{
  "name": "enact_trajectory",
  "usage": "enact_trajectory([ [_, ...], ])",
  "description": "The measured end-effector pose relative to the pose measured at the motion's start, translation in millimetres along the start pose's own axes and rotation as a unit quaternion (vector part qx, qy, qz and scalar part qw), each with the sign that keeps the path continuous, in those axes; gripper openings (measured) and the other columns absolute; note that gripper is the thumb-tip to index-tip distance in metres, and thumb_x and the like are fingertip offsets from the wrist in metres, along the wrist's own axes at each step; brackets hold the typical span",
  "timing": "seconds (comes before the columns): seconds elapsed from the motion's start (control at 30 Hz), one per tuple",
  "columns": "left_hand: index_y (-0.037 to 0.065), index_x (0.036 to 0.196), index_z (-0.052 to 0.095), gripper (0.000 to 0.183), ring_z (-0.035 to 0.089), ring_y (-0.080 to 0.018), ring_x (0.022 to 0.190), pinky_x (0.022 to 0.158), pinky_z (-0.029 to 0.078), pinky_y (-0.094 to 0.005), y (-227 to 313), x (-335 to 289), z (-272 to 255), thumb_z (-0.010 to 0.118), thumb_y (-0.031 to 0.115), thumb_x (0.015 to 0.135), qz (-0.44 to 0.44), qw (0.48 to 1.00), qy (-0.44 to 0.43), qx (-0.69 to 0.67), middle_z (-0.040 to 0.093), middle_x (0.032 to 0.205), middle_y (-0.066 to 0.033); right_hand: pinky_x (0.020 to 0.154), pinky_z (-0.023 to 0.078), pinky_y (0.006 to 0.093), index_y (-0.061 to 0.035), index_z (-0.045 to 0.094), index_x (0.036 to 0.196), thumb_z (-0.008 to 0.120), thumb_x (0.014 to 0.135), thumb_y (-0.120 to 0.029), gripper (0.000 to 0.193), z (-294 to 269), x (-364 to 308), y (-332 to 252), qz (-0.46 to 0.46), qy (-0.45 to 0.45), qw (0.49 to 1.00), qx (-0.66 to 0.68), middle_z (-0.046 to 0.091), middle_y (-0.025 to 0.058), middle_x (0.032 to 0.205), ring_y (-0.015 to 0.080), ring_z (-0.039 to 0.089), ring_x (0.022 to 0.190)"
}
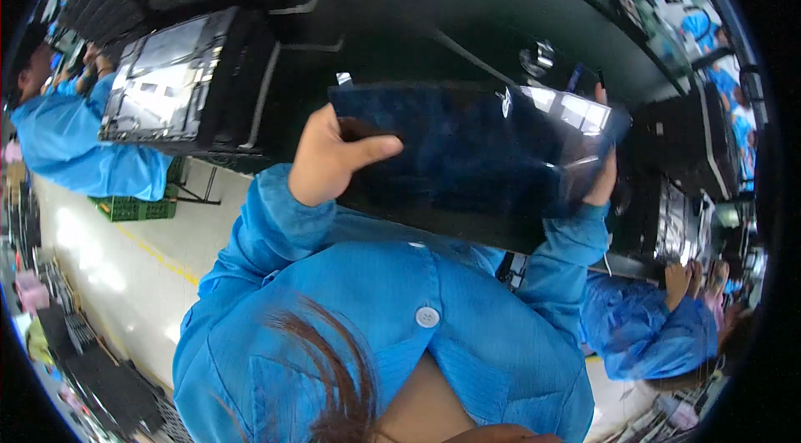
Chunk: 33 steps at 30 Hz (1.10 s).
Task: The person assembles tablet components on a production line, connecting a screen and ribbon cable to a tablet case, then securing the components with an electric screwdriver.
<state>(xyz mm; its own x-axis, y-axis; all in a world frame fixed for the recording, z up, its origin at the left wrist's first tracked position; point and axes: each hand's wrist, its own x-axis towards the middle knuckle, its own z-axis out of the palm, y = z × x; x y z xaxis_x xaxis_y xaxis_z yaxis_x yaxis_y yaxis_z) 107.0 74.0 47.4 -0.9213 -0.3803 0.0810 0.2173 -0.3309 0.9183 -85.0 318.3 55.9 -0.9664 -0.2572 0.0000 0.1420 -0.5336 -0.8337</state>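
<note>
A dark, glossy flat panel (467,143), like a display panel, is held up over the workbench in front of my chest. My left hand (325,158) grips its left end, with the thumb lying across the front face and the fingers hidden behind. At the right end my right hand (602,180) holds the edge; most of it is behind the panel, and a fingertip shows above the top edge. Bright reflections lie on the panel's right part, which looks filmy and creased. A small clear tab (344,78) sticks up at its upper left corner.
To the left stands a stack of black trays with a shiny panel (158,80) on top. Another black stack (684,143) is at the right. A small clear roll-like object (538,59) lies on the dark bench (400,17). Co-workers in blue (83,143) sit on both sides.
</note>
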Motion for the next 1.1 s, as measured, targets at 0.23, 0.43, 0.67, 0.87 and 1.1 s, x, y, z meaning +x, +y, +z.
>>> enact_trajectory([
  [0.23, -0.001, 0.103, 0.055, 0.029, 0.058, -0.0175, 0.087, 0.079, 0.045, -0.0290, -13, 31, -26, 0.066, 0.008, 0.078, -0.171, 0.985, 0.018, 0.003, 0.061, 0.097, -0.0072, 0.054, 0.050, 0.0247, -0.0035, 0.021, 0.136, 0.064, 0.074, 0.003, 0.076, -37, -3, 27, -0.070, 0.020, 0.960, -0.270, 0.060, 0.0099, 0.082, 0.0146, 0.059, 0.066],
  [0.43, -0.003, 0.105, 0.055, 0.039, 0.058, -0.0222, 0.082, 0.076, 0.046, -0.0288, -10, 47, -28, 0.066, 0.023, 0.078, -0.136, 0.877, 0.048, 0.458, 0.061, 0.094, -0.0121, 0.056, 0.052, 0.0248, -0.0002, 0.035, 0.128, 0.063, 0.077, -0.002, 0.058, -47, -9, 21, -0.082, 0.046, 0.925, -0.367, 0.061, 0.0115, 0.083, 0.0162, 0.062, 0.068],
  [0.67, 0.002, 0.109, 0.055, 0.043, 0.041, -0.0372, 0.113, 0.095, 0.035, -0.0436, -21, 36, 32, 0.066, 0.024, 0.074, 0.140, 0.658, 0.043, 0.739, 0.046, 0.122, -0.0178, 0.054, 0.049, 0.0220, 0.0028, 0.059, 0.096, 0.063, 0.080, -0.008, 0.020, -87, -21, -11, 0.017, -0.001, 0.911, -0.412, 0.062, 0.0088, 0.081, 0.0127, 0.060, 0.064],
  [0.87, 0.006, 0.103, 0.056, 0.042, 0.036, -0.0306, 0.121, 0.102, 0.029, -0.0443, -76, 25, 111, 0.069, 0.021, 0.066, 0.285, 0.684, -0.321, 0.590, 0.044, 0.125, -0.0113, 0.065, 0.051, 0.0243, 0.0050, 0.059, 0.097, 0.058, 0.082, -0.005, 0.018, -95, -26, -26, 0.106, -0.067, 0.888, -0.442, 0.062, 0.0112, 0.085, 0.0157, 0.062, 0.074],
  [1.1, 0.009, 0.096, 0.060, 0.030, 0.034, -0.0305, 0.123, 0.104, 0.026, -0.0465, -94, 28, 116, 0.068, 0.017, 0.069, 0.273, 0.679, -0.344, 0.588, 0.050, 0.118, -0.0075, 0.080, 0.050, 0.0276, 0.0064, 0.049, 0.112, 0.043, 0.084, 0.003, 0.028, -102, -27, -28, 0.176, -0.173, 0.896, -0.370, 0.055, 0.0170, 0.109, 0.0240, 0.060, 0.096],
])
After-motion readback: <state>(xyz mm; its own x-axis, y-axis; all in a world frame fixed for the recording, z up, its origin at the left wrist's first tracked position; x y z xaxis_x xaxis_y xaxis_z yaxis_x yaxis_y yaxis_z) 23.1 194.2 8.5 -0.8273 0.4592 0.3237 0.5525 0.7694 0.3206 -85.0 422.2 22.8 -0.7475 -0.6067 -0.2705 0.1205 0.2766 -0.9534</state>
